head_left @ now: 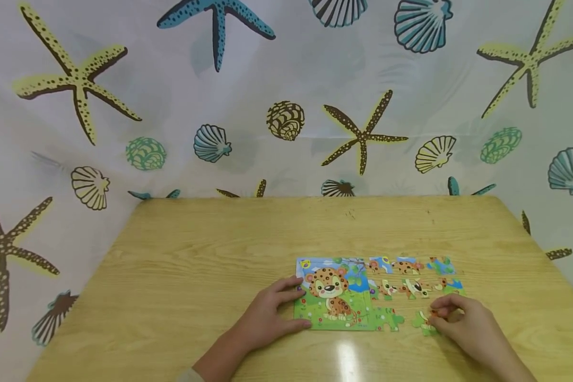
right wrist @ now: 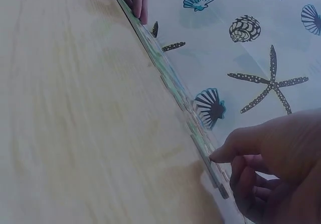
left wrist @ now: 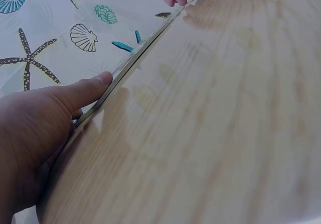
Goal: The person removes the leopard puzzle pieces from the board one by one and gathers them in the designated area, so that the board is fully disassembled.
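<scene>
Low in the frame, our left hand presses flat on the leopard puzzle board. Lower right, our right hand pinches a green piece; we should probably lift it level.

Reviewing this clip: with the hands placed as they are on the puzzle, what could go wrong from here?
The right hand pinches a loose piece close to other loose pieces; a sweep of the wrist could scatter them. The left hand only rests on the edge of the puzzle board, so the board might slide on the smooth table.
</scene>
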`<control>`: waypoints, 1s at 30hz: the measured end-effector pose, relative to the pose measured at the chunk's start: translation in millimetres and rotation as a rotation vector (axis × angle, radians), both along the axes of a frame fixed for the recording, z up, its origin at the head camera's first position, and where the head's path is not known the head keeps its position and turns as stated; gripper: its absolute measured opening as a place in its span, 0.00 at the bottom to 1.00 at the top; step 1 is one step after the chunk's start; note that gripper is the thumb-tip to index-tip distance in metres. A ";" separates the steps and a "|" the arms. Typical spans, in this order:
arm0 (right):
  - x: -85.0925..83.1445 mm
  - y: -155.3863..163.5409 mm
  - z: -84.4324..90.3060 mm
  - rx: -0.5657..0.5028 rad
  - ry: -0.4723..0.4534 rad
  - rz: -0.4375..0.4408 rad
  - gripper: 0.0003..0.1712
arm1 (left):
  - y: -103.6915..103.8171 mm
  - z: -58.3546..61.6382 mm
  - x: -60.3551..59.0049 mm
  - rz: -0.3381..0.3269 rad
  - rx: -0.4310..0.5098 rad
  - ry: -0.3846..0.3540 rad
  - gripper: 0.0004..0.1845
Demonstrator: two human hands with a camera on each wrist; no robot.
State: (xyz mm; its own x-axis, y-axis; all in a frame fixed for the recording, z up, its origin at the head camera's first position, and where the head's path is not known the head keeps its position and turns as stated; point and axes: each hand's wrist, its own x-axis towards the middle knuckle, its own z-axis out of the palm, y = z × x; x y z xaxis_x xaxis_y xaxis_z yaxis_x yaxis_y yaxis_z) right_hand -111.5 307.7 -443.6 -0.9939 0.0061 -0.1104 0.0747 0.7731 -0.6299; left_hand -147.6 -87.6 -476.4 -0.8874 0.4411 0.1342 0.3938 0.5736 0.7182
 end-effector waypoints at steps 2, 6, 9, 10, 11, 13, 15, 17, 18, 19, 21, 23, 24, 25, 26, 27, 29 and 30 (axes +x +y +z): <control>-1.1 -2.0 1.0 -0.007 0.000 0.010 0.13 | -0.9 0.4 -0.2 0.000 -0.001 0.005 0.36; -3.7 -8.9 5.8 -0.049 -0.021 0.016 0.14 | -1.9 0.8 -0.5 -0.005 -0.008 0.010 0.36; -7.3 -16.4 10.8 -0.147 -0.057 0.026 0.15 | -1.9 1.4 -2.2 0.000 -0.011 0.008 0.37; -8.5 -19.3 12.3 -0.191 -0.073 0.033 0.16 | -1.8 1.7 -2.9 0.004 -0.011 0.006 0.37; -9.4 -22.3 13.6 -0.237 -0.092 0.042 0.17 | -1.8 1.7 -3.5 0.006 -0.011 0.009 0.37; -11.0 -28.4 16.0 -0.320 -0.123 0.080 0.18 | -1.8 1.7 -4.2 0.001 -0.010 0.015 0.37; -12.2 -35.3 17.6 -0.373 -0.140 0.123 0.20 | -1.8 1.2 -4.5 -0.005 -0.007 0.015 0.37; -13.9 -42.2 19.2 -0.394 -0.144 0.169 0.20 | -1.7 0.4 -4.6 -0.009 -0.008 0.013 0.37; -14.9 -46.0 20.0 -0.396 -0.139 0.187 0.20 | -1.6 0.5 -4.7 -0.010 -0.005 0.010 0.37; -16.1 -49.9 20.6 -0.394 -0.137 0.198 0.20 | -1.4 0.8 -4.9 -0.010 -0.006 0.009 0.37; -19.0 -58.0 22.2 -0.395 -0.142 0.214 0.20 | -1.3 1.4 -5.5 -0.008 -0.009 0.012 0.37; -22.1 -66.4 23.0 -0.398 -0.157 0.225 0.20 | -1.8 2.9 -5.4 -0.007 -0.010 0.011 0.37; -23.6 -70.7 22.6 -0.397 -0.164 0.228 0.20 | -2.1 3.8 -5.0 -0.008 -0.009 0.008 0.37; -25.1 -74.7 21.8 -0.395 -0.174 0.234 0.21 | -2.4 4.4 -4.5 -0.008 -0.008 0.007 0.37; -26.0 -79.2 21.1 -0.389 -0.178 0.240 0.21 | -2.7 4.1 -3.9 -0.007 -0.007 0.001 0.37; -26.5 -83.7 20.0 -0.376 -0.181 0.243 0.22 | -3.0 4.0 -3.1 -0.007 -0.009 -0.004 0.37; -27.0 -92.9 17.9 -0.310 -0.166 0.248 0.25 | -3.4 3.0 -1.7 -0.008 -0.008 -0.011 0.37; -27.1 -97.6 16.8 -0.269 -0.151 0.247 0.27 | -3.6 2.2 -1.1 -0.010 -0.007 -0.007 0.37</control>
